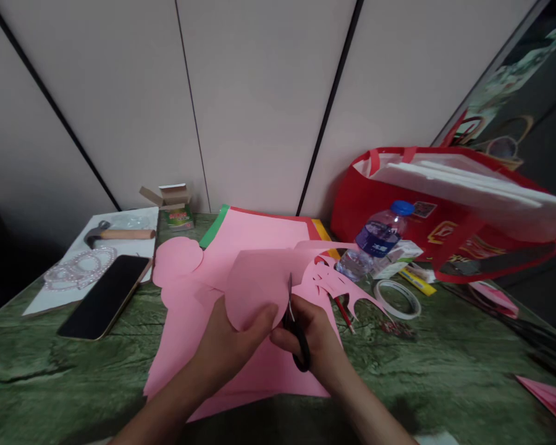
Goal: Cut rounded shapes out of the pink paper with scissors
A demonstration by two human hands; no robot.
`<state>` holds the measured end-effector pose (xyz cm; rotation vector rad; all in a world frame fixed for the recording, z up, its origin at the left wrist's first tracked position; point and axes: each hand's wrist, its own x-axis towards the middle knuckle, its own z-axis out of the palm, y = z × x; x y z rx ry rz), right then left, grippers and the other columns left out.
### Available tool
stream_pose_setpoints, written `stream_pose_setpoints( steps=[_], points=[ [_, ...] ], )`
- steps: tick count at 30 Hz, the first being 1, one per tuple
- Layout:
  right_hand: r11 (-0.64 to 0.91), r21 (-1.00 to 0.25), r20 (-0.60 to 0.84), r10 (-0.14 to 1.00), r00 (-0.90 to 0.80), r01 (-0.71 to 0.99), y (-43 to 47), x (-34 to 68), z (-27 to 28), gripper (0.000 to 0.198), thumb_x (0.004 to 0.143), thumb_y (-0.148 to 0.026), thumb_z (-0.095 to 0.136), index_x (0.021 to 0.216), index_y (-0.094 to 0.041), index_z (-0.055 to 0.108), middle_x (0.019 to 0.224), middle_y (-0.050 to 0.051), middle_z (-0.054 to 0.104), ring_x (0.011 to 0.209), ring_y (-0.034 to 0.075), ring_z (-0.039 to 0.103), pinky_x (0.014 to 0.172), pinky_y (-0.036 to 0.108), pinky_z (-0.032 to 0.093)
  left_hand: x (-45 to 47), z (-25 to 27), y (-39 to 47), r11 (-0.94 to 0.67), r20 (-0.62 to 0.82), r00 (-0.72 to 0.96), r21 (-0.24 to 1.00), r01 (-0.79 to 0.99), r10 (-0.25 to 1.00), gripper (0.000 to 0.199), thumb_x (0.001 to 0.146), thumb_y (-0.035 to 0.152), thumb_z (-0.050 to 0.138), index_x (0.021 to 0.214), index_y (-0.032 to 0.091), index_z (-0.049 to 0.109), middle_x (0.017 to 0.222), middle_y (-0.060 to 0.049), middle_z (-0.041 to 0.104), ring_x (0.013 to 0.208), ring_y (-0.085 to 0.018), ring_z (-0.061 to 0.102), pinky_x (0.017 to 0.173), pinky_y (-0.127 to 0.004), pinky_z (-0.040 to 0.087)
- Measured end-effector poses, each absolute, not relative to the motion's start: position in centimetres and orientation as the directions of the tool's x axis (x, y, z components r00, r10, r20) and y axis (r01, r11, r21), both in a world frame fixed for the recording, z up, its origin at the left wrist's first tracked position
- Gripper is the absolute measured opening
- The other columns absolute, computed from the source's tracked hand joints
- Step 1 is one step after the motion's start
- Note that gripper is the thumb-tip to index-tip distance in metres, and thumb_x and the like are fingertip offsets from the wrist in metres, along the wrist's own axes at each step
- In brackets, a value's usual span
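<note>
My left hand [234, 340] pinches a piece of pink paper [254, 284] with a rounded edge, thumb on top and fingers behind. In my right hand [315, 340] is a pair of scissors [301, 349] with black handles; its blades meet the right side of that paper. Larger pink sheets [185, 346] lie beneath both hands. Cut rounded pink pieces [178, 259] rest at their upper left. Jagged pink scraps [338, 281] lie right of the scissors, with a red pencil [345, 315] partly under them.
To the left are a phone [104, 300], beaded strings [81, 269], a hammer [120, 233] and a small open box [178, 213]. On the right stand a water bottle [375, 238] and a red bag [361, 198], near a tape roll [401, 301]. A wall panel [259, 111] closes off the back.
</note>
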<state>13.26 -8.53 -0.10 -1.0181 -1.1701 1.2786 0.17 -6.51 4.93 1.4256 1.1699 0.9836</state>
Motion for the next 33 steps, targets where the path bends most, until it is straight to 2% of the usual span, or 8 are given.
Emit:
stream_pose_setpoints(
  steps=[7, 15, 21, 33],
  points=[
    [0.042, -0.984, 0.056, 0.996, -0.075, -0.171, -8.62, 13.24, 0.00, 0.033, 0.058, -0.038, 0.072, 0.065, -0.017, 0.048, 0.054, -0.006, 0.042, 0.048, 0.008, 0.033, 0.044, 0.021, 0.026, -0.01, 5.46, -6.36, -0.045, 0.003, 0.239, 0.985, 0.169, 0.971, 0.017, 0.068, 0.023, 0.058, 0.081, 0.013, 0.064, 0.075, -0.004, 0.070, 0.072, -0.019, 0.064, 0.061, -0.025, 0.052],
    [0.040, -0.983, 0.054, 0.996, -0.075, -0.177, -8.58, 13.24, -0.17, 0.030, 0.059, -0.033, 0.073, 0.065, -0.017, 0.048, 0.055, -0.007, 0.039, 0.049, 0.007, 0.032, 0.044, 0.021, 0.024, -0.02, 5.35, -6.42, -0.044, 0.000, 0.232, 0.982, 0.185, 0.973, 0.019, 0.067, 0.023, 0.058, 0.082, 0.013, 0.064, 0.076, -0.005, 0.070, 0.073, -0.020, 0.064, 0.061, -0.026, 0.052],
    [0.042, -0.986, 0.055, 0.995, -0.077, -0.162, -8.57, 13.27, -0.10, 0.028, 0.060, -0.032, 0.072, 0.065, -0.016, 0.049, 0.055, -0.007, 0.038, 0.049, 0.007, 0.030, 0.044, 0.020, 0.024, -0.10, 5.33, -6.20, -0.074, 0.021, 0.269, 0.979, 0.190, 0.963, 0.014, 0.068, 0.021, 0.057, 0.075, 0.013, 0.066, 0.071, -0.005, 0.070, 0.069, -0.018, 0.064, 0.058, -0.023, 0.051],
    [0.048, -0.989, 0.059, 0.996, -0.069, -0.142, -8.45, 13.36, -0.23, 0.028, 0.059, -0.032, 0.072, 0.064, -0.016, 0.049, 0.054, -0.006, 0.039, 0.049, 0.007, 0.031, 0.043, 0.020, 0.024, -0.26, 5.61, -6.13, -0.043, -0.001, 0.260, 0.986, 0.163, 0.966, 0.016, 0.068, 0.021, 0.058, 0.081, 0.013, 0.065, 0.074, -0.003, 0.070, 0.070, -0.017, 0.064, 0.059, -0.021, 0.051]
  ],
)
